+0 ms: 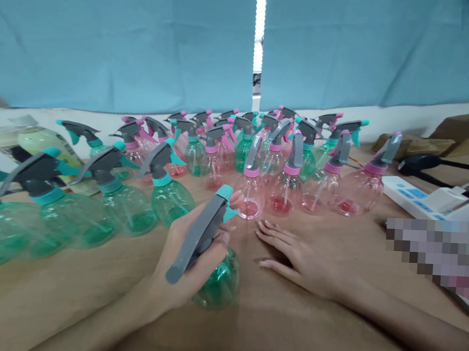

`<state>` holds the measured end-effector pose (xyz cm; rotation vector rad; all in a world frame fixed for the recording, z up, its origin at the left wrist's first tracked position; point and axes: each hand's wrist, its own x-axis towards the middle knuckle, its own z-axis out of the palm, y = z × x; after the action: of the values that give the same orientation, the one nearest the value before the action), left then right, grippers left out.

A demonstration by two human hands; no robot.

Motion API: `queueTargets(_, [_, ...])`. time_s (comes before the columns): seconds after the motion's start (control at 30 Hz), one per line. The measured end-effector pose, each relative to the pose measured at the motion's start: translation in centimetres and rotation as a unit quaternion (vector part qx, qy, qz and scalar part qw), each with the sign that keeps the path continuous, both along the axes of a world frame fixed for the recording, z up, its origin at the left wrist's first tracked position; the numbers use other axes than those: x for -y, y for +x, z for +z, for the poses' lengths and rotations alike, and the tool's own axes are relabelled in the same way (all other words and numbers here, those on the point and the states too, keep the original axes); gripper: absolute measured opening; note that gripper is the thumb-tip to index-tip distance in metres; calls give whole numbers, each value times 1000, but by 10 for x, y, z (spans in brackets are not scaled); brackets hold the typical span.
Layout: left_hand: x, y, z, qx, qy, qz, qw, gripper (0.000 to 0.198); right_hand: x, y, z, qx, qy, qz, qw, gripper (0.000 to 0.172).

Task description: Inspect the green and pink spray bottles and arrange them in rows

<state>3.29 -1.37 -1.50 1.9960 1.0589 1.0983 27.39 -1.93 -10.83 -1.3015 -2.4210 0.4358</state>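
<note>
My left hand is wrapped round the neck of a green spray bottle with a grey head and a teal nozzle and trigger. That bottle stands on the table in front of me. Flat on the wood, fingers stretched out, my right hand holds nothing. Just beyond its fingertips stands a pink spray bottle with a grey head, beside other pink ones such as this pink spray bottle. Left of my left hand, several green spray bottles stand in a row.
More pink and green spray bottles crowd the back of the table. A white power strip with plugs lies at the right, near black cables and a cardboard box. A large labelled bottle stands at the left. A blue curtain hangs behind.
</note>
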Motion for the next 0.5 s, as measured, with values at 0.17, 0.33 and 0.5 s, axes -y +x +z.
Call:
queueTargets(0.17, [-2,3,1,23,10,-13,1000,33,-1,0,-2,-2,3,3,1000,65])
queueTargets(0.33, [0,5,4,24,15,-24,999,36,0,0,1,14,-5,1,1000,67])
queueTargets(0.5, [-1,3,2,13,5,-3,1000,38,0,-1,2,-4,-7,0,1000,65])
